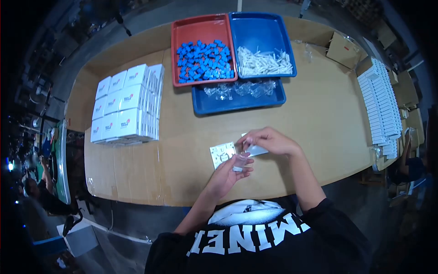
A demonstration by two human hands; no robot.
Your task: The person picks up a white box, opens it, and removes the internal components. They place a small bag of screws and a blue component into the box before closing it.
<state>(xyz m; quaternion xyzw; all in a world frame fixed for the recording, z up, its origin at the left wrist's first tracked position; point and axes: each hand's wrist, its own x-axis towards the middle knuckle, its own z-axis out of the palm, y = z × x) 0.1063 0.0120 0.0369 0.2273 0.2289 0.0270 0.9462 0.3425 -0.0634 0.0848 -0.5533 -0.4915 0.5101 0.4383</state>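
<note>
Near the front edge of the cardboard-covered table, my left hand (pixel 228 175) holds a small clear plastic bag (pixel 242 160) between thumb and fingers. My right hand (pixel 269 140) is just above and to the right, its thumb and index finger pinched at the top of the bag; what lies between those fingertips is too small to tell. A white printed sheet (pixel 221 154) with dark line drawings lies flat beside my left hand. Another white flat piece (pixel 256 150) lies under my right hand, partly covered by it.
Stacked white boxes (pixel 129 98) stand at the left. A red tray (pixel 204 83) holds blue parts, a blue tray (pixel 260 39) white parts, and a lower blue tray (pixel 239 108) clear bags. White boxes (pixel 378 105) line the right edge. People (pixel 48 192) are at both sides.
</note>
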